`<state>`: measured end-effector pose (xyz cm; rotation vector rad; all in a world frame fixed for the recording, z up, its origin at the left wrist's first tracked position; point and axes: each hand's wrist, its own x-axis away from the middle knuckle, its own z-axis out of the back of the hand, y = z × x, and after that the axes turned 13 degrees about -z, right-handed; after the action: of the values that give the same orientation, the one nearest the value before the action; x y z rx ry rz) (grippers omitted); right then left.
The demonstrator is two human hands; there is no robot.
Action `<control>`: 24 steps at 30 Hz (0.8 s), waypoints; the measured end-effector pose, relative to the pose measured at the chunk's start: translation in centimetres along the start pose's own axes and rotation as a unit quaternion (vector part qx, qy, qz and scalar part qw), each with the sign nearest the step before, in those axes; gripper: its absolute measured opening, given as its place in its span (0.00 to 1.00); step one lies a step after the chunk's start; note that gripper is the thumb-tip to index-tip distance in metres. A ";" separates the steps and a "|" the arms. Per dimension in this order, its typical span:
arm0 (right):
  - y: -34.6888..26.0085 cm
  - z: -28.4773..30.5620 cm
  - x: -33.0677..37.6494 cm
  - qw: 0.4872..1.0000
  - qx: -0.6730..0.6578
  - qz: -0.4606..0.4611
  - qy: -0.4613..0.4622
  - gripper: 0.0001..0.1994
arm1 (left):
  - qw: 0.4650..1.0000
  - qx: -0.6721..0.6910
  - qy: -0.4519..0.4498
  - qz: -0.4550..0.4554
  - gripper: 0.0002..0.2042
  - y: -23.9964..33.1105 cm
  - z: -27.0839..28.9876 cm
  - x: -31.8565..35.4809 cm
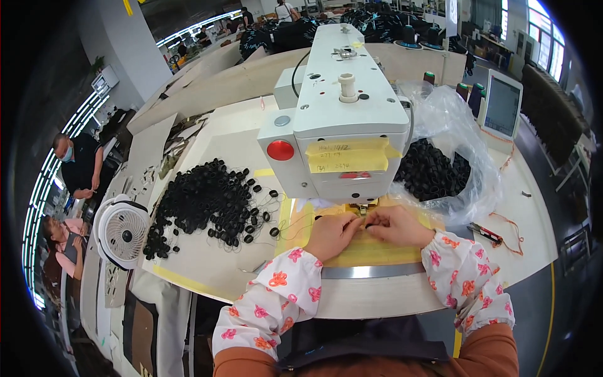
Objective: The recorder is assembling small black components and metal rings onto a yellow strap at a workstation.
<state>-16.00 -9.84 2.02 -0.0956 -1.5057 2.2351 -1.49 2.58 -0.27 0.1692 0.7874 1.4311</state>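
Observation:
My left hand [333,234] and my right hand [397,226] meet just under the head of a white sewing machine [344,113], on its yellow taped bed [370,251]. Their fingertips pinch a small black elastic loop [370,221] close to the needle. Both forearms wear white sleeve covers with a red flower print. The loop is mostly hidden by my fingers.
A pile of black loops [210,198] lies left of the machine, with loose thread among them. A clear plastic bag [440,169] of more loops sits at the right. A small white fan [124,234] hangs at the table's left edge. A screen [502,105] stands far right; scissors [483,232] lie nearby. Other people sit at far left.

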 end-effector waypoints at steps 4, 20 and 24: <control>0.0 0.7 -1.2 0.991 -0.087 -0.093 -0.049 0.06 | 0.996 0.078 0.041 0.034 0.10 0.7 0.4 0.2; 1.8 -1.3 -2.5 0.968 0.053 0.104 0.223 0.06 | 0.996 -0.033 0.061 0.048 0.09 -0.9 -0.1 -1.7; 2.2 -1.2 -2.6 0.966 0.046 0.079 0.243 0.05 | 0.992 -0.011 0.028 0.119 0.12 -0.8 -0.4 -2.3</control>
<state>-13.99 -10.50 -0.90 -0.7042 -1.1571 2.1819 -0.94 0.22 -0.10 0.2119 0.8184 1.6744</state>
